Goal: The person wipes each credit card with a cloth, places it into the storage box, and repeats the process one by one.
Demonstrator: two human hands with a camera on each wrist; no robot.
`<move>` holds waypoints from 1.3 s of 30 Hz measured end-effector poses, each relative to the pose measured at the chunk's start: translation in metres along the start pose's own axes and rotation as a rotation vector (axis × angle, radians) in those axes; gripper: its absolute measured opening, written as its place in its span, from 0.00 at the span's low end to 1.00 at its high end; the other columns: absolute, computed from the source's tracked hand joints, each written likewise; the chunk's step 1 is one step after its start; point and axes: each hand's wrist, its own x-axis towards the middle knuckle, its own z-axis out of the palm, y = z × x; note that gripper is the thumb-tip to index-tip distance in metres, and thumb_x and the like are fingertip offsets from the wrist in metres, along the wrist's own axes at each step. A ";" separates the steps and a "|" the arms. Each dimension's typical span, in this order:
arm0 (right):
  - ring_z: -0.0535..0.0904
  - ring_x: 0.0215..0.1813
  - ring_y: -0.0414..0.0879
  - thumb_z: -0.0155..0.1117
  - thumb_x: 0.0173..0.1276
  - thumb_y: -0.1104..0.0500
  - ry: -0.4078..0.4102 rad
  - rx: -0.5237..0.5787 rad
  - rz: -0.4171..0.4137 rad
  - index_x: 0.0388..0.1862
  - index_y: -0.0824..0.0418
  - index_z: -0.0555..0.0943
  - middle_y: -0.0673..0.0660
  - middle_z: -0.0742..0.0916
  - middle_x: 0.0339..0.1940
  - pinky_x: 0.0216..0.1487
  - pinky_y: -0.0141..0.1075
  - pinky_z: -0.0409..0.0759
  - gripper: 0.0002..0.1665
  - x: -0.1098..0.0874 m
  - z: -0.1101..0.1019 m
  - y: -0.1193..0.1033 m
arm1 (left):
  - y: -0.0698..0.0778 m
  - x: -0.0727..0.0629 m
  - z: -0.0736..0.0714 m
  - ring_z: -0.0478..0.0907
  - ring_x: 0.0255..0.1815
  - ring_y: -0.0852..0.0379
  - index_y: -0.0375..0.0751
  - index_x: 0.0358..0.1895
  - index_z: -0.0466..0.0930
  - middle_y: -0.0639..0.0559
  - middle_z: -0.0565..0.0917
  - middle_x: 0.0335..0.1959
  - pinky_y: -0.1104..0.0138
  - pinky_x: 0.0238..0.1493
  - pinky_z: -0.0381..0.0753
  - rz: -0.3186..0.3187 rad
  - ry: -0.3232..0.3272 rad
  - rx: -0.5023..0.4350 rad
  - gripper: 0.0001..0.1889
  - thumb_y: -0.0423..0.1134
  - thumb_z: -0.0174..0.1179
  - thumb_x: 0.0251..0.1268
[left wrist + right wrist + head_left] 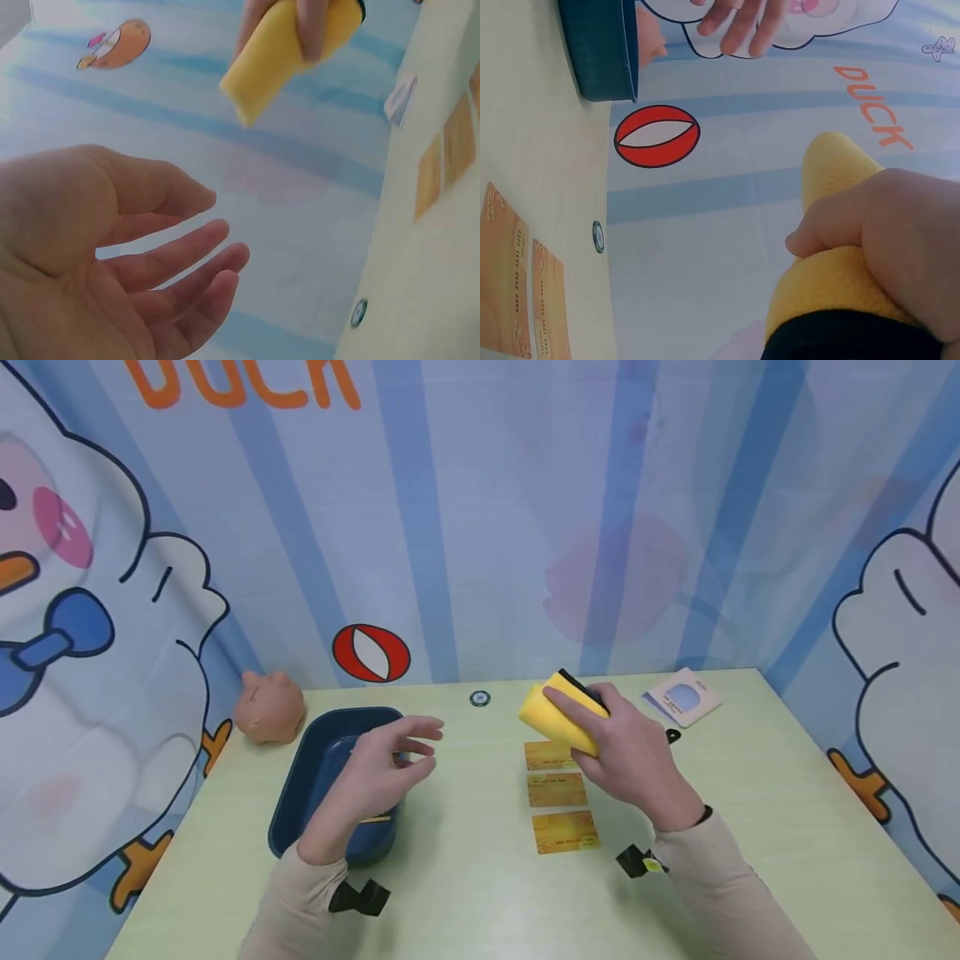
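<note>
My right hand (633,752) grips a yellow fuzzy cloth piece with a black edge (551,714), thumb on one side and fingers on the other. It is held above the table near three gold bank cards; the front card (566,832), middle card (557,790) and back card (543,757) lie in a column, the back one partly covered. In the right wrist view the fuzzy piece (832,161) bulges around the thumb. My left hand (378,772), fingers loosely bent and holding nothing, hovers over the right side of a dark blue bin (281,814).
A pink piggy bank (270,710) sits behind the bin at the left. A round chip (480,698) lies near the back edge. At the back right are a pale folded booklet (684,697) and a small black object (673,736). A printed curtain (495,527) hangs behind the table.
</note>
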 end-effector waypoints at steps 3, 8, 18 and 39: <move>0.79 0.32 0.53 0.71 0.63 0.61 0.007 0.002 0.001 0.80 0.38 0.71 0.67 0.81 0.58 0.21 0.42 0.78 0.46 0.000 0.000 0.000 | 0.011 0.006 0.018 0.87 0.53 0.49 0.44 0.67 0.81 0.48 0.86 0.59 0.57 0.53 0.88 0.050 -0.057 0.005 0.22 0.32 0.64 0.72; 0.81 0.35 0.55 0.73 0.64 0.60 0.005 0.003 0.007 0.80 0.38 0.71 0.67 0.80 0.59 0.24 0.44 0.81 0.46 0.001 -0.001 0.000 | 0.016 0.019 0.048 0.86 0.54 0.45 0.42 0.65 0.81 0.48 0.87 0.57 0.59 0.53 0.88 0.101 -0.176 0.004 0.21 0.31 0.66 0.71; 0.82 0.36 0.56 0.75 0.64 0.59 -0.011 -0.007 0.004 0.79 0.39 0.71 0.67 0.81 0.59 0.25 0.45 0.83 0.46 0.001 0.001 0.000 | 0.002 0.038 0.105 0.87 0.52 0.46 0.39 0.62 0.83 0.45 0.87 0.55 0.63 0.50 0.87 0.127 -0.324 -0.007 0.20 0.32 0.68 0.68; 0.82 0.36 0.55 0.73 0.64 0.60 -0.002 0.003 0.012 0.80 0.38 0.71 0.66 0.80 0.59 0.25 0.44 0.81 0.45 0.000 0.000 0.003 | -0.012 0.038 0.155 0.82 0.48 0.59 0.42 0.57 0.85 0.53 0.88 0.51 0.68 0.53 0.82 0.145 -0.408 0.298 0.27 0.39 0.81 0.53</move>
